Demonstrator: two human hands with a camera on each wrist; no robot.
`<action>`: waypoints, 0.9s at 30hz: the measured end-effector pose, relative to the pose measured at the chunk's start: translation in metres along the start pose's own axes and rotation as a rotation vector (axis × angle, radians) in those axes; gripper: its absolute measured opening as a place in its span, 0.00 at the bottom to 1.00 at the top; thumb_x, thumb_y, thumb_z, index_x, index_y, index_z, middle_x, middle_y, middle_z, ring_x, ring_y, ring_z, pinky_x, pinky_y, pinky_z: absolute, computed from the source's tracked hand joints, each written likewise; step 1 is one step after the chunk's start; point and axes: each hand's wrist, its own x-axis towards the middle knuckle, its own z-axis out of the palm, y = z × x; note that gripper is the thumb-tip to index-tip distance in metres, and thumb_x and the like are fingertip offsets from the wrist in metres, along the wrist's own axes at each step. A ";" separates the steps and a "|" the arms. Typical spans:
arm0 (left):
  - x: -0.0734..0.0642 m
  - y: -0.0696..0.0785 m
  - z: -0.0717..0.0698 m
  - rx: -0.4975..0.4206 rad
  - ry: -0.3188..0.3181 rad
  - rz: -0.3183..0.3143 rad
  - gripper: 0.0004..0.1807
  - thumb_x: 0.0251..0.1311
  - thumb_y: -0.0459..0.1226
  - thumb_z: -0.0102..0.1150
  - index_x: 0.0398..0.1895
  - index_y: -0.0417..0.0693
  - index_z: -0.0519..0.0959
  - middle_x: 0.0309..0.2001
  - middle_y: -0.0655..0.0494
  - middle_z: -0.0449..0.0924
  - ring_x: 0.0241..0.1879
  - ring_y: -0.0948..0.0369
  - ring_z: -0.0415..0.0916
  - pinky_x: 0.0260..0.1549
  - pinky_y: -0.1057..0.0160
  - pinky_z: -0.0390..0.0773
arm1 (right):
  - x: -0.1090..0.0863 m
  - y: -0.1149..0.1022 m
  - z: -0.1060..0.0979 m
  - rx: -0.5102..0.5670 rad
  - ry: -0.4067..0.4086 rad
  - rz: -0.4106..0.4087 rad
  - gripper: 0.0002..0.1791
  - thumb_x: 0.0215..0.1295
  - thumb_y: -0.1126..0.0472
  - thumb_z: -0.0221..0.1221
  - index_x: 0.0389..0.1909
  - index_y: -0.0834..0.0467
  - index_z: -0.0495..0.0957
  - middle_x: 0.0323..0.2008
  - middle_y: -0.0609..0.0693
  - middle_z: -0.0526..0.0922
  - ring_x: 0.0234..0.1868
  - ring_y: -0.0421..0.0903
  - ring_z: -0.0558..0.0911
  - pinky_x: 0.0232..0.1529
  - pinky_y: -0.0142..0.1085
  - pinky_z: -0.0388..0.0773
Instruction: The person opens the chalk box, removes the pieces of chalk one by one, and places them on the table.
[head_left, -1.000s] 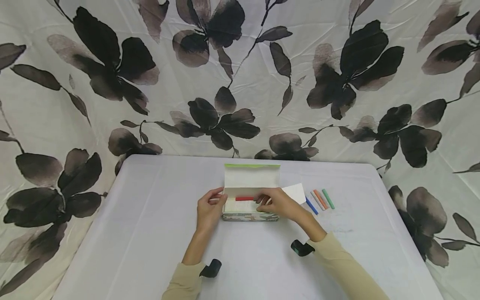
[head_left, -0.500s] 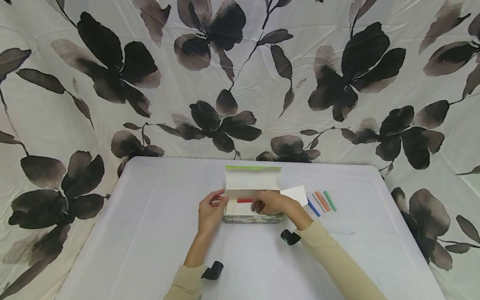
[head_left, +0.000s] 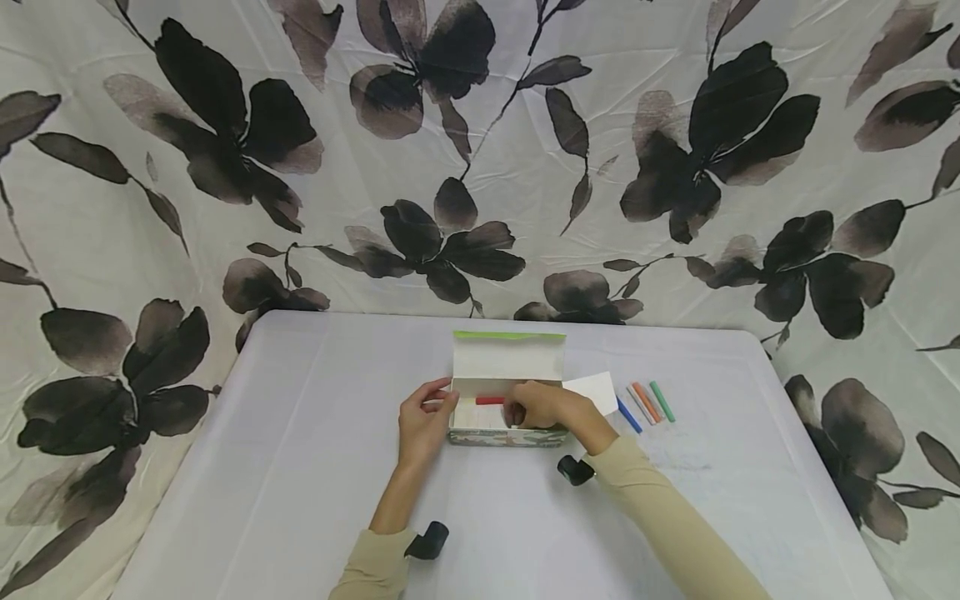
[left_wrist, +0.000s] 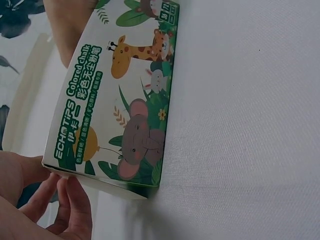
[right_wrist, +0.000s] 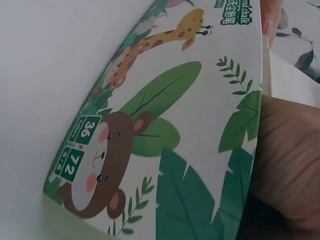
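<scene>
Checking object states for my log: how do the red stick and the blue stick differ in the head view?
The red stick lies inside the open box; the blue stick lies on the table. The red stick runs level across the view, while the blue stick slants down to the right. Both are slim and straight.

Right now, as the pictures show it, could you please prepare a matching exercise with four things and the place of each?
1. red chalk
2. green chalk
3. left hand
4. right hand

A. at the left end of the box
B. reaching into the box
C. on the table, right of the box
D. lying inside the box

Pairs: 1-D; 2-C; 3-A; 4-B
</scene>
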 end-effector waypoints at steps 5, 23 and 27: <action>-0.001 -0.001 0.001 0.002 0.001 -0.001 0.14 0.65 0.34 0.68 0.53 0.43 0.86 0.42 0.46 0.83 0.38 0.54 0.79 0.31 0.71 0.75 | -0.003 0.001 0.000 -0.047 0.035 0.012 0.05 0.64 0.72 0.67 0.33 0.59 0.84 0.28 0.46 0.79 0.30 0.40 0.73 0.34 0.33 0.73; -0.003 0.000 0.002 0.005 0.011 0.004 0.14 0.64 0.32 0.67 0.52 0.42 0.86 0.42 0.46 0.83 0.37 0.56 0.79 0.32 0.72 0.75 | -0.034 0.011 -0.013 0.051 0.277 -0.247 0.07 0.68 0.68 0.65 0.44 0.65 0.84 0.37 0.50 0.86 0.37 0.40 0.81 0.41 0.33 0.80; -0.004 0.001 0.002 0.005 0.009 0.008 0.14 0.64 0.32 0.67 0.53 0.41 0.86 0.42 0.45 0.83 0.37 0.56 0.79 0.33 0.72 0.74 | -0.044 0.014 -0.019 0.115 0.359 -0.237 0.09 0.68 0.67 0.66 0.46 0.66 0.84 0.38 0.50 0.87 0.40 0.43 0.84 0.44 0.35 0.82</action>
